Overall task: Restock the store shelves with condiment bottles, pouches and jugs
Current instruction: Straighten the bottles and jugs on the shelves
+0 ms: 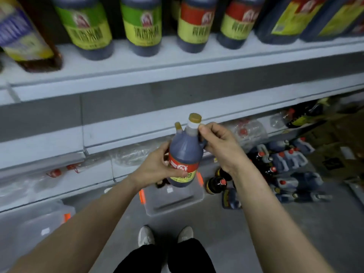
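Observation:
I hold a dark sauce jug (185, 152) upright in front of the shelves; it has a red and yellow label and a gold cap. My left hand (155, 166) grips its body at the label. My right hand (218, 144) grips the handle by its neck, thumb near the cap. A second gold cap (178, 126) shows just behind the jug's shoulder. On the top shelf (177, 62) stand dark bottles with green labels (88, 30) and with red and yellow labels (197, 26).
A clear plastic bin (173, 200) with orange latches sits on the floor under the jug. Several dark bottles and jugs (283, 170) lie on the floor at right, beside cardboard (334, 150). Lower shelves hold clear pouches (136, 154). My feet (165, 235) stand below.

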A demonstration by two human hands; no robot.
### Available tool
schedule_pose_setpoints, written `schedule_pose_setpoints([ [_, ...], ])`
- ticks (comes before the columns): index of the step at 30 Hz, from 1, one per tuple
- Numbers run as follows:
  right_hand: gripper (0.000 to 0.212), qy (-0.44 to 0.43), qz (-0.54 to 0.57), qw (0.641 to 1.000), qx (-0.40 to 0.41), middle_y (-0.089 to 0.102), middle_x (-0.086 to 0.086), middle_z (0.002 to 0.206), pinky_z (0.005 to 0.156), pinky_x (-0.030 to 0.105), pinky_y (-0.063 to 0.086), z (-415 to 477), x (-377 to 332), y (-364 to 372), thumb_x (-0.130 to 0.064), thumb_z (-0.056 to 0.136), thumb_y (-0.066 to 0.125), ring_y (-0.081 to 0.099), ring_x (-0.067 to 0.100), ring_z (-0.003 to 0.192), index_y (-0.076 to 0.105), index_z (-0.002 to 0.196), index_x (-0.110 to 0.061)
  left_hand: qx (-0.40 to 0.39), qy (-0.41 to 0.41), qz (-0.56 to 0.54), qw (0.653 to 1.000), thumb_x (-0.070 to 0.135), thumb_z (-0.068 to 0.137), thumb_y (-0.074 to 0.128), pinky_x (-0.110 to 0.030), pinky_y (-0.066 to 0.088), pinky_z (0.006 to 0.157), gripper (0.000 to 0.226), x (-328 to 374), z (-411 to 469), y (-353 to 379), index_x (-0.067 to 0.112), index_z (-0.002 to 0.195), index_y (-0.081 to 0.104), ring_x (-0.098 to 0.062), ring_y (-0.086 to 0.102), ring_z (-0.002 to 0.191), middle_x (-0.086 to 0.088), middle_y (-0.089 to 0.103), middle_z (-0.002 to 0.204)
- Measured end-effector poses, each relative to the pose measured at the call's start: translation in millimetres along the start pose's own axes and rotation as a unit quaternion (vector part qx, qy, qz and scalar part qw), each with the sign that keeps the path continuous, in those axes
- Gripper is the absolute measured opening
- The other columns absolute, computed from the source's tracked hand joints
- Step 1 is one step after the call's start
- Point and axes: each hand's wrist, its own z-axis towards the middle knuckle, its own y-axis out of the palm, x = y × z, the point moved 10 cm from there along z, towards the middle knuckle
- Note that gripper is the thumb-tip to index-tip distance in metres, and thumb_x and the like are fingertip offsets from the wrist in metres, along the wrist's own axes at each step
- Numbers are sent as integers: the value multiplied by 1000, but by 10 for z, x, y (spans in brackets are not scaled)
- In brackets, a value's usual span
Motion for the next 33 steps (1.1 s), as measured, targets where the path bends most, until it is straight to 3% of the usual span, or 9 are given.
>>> schedule_pose_setpoints([
  [5,8,-37,19,999,-25,73,-4,89,83,28,55,-112,-627,346,-14,92,68,67,9,87,62,98,-14,41,54,-26,997,34,51,95,-32,55,92,94,651,-312,-388,35,133,49,-5,66,110,16,68,121],
  [8,23,-40,14,998,-37,76,-2,108,91,29,58,-206,-837,485,-11,95,65,70,13,106,62,118,-12,63,80,-25,995,36,50,95,-30,57,87,92,993,-432,-581,33,130,52,-6,68,106,14,70,117],
  [11,38,-42,14,997,-65,75,-3,116,88,26,57,-289,-956,593,-22,88,70,69,13,111,61,125,-18,87,103,-16,991,34,52,95,-33,58,89,89,1269,-511,-746,28,131,53,-7,68,106,13,70,117],
  [15,56,-56,-23,991,-122,69,-3,129,97,29,54,-275,-1146,631,-26,80,77,63,15,123,57,132,-21,118,122,-5,985,31,54,96,-36,57,92,89,1571,-525,-901,30,132,52,-7,68,108,13,70,119],
  [21,64,-96,-142,976,-136,70,-6,126,101,43,54,-63,-1522,376,-20,77,87,65,13,119,59,134,-25,147,136,1,980,36,51,97,-38,57,93,89,1946,-317,-813,34,128,53,-9,68,108,13,70,117],
  [25,73,-112,-147,975,-126,70,-7,125,97,35,56,79,-1711,37,-33,69,89,67,12,116,58,134,-27,148,149,3,978,36,51,97,-39,57,94,91,2195,-51,-609,34,130,52,-9,67,109,13,70,119],
  [30,66,-132,-167,973,-93,72,-8,119,89,29,59,330,-1941,-458,-15,70,92,69,11,109,58,125,-30,164,169,29,972,40,54,94,-37,57,94,90,2552,359,-321,40,131,49,-5,65,110,18,68,119],
  [33,66,-141,-163,974,-74,74,-11,115,88,36,61,495,-2091,-793,-14,69,92,71,10,106,59,124,-30,162,181,34,969,41,56,93,-31,56,93,93,2771,637,-136,43,135,45,-3,63,113,21,65,123],
])
